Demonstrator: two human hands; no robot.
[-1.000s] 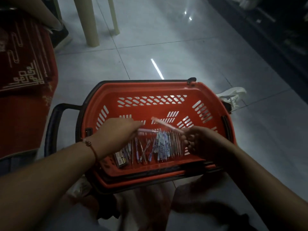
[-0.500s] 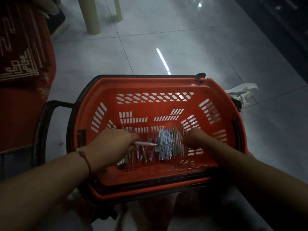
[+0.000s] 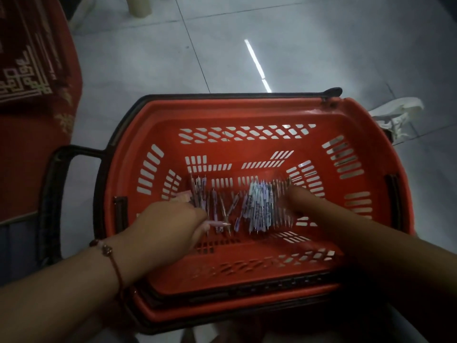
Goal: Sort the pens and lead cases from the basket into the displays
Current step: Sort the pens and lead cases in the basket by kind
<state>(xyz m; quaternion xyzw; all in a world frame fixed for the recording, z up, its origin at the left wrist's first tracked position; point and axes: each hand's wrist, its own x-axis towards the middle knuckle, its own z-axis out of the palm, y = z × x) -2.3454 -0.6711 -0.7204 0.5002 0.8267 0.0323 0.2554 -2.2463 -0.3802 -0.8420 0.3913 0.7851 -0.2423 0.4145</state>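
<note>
Pens point(image 3: 257, 209) are lying in a loose heap on the slotted floor of the red basket point(image 3: 247, 115), toward its near side. They are looking light, stiff and slick, likely to roll, so pinching mid-barrel seems best. Left hand point(image 3: 170, 226) is pinching a pink pen point(image 3: 218, 223); right hand point(image 3: 304, 201) is reaching into the heap's right edge, its grip too blurred to tell.

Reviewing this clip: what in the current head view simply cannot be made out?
- Right hand: motion-blurred among the pens, so its fingers and any grip are unreadable.
- Left hand: its back hides its fingers; a pink pen pokes out, the rest is covered.
- Lead cases: not distinguishable; the pile is too small and dim.
- Displays: not in the head view.
- Basket: near rim blurred.
</note>
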